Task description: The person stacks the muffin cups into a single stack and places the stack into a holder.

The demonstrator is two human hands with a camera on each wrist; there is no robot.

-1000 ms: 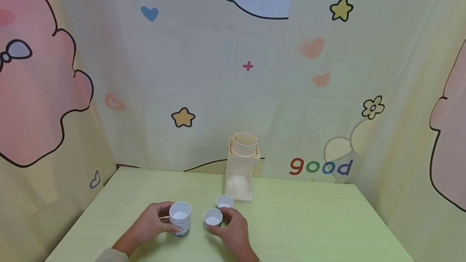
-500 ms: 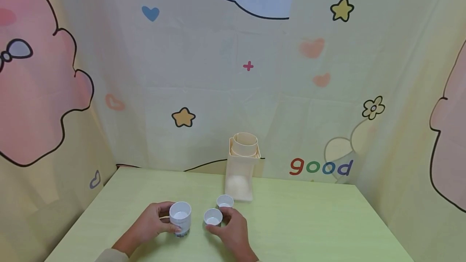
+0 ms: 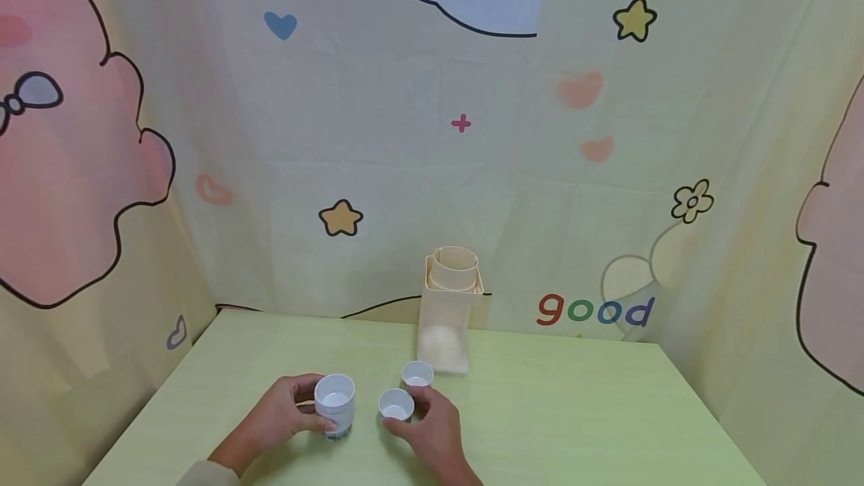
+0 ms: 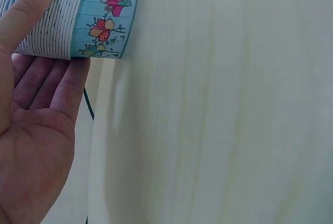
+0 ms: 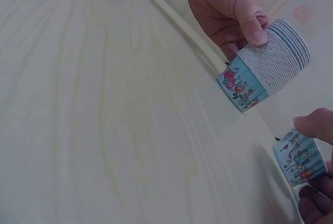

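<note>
My left hand [image 3: 277, 412] grips a tall stack of nested paper cups [image 3: 336, 412] from its left side. In the left wrist view the stack [image 4: 57, 18] lies between thumb and fingers, its many rims close together and the lowest cup printed with colourful figures on light blue. My right hand [image 3: 437, 426] pinches a single paper cup [image 3: 396, 405] just right of the stack, mouth up. The same print shows on this cup [image 5: 299, 157] in the right wrist view. Right behind it stands another paper cup [image 3: 418, 373], partly hidden by the held cup and fingers.
A cream-coloured cup dispenser [image 3: 443, 328] with a round open tube on top stands at the table's back edge, behind the cups. The pale green table [image 3: 580, 411] meets a printed curtain [image 3: 398, 141] at the back and both sides.
The cup in my right hand has shifted very slightly. Both hands, the stack and the dispenser otherwise keep their places.
</note>
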